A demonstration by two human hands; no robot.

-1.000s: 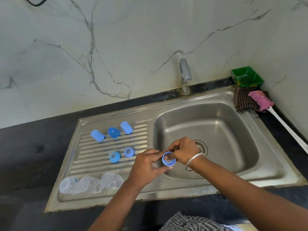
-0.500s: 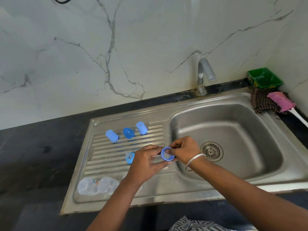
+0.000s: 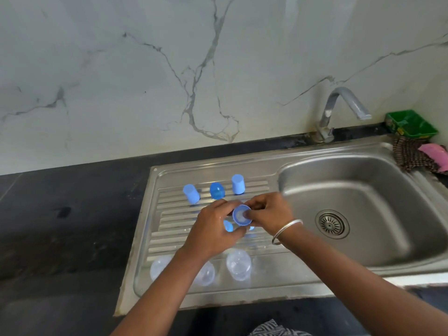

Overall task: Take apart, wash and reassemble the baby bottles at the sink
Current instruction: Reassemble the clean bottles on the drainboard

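Collar ring (image 3: 241, 215), light, rigid, likely wet: we find both hands, left (image 3: 214, 230) and right (image 3: 269, 212), pinching its rim.

The drainboard (image 3: 169, 238) lies left of the sink basin (image 3: 363, 214). At its far edge three caps (image 3: 215, 190) stand in a row; at its near edge three bottle bodies (image 3: 238, 264) lie side by side. Above its middle, the left hand (image 3: 213, 232) and right hand (image 3: 269, 213) hold a ring (image 3: 241, 215) between them. The tap (image 3: 339, 110) stands behind the basin, a tray (image 3: 412, 123) to the tap's right.
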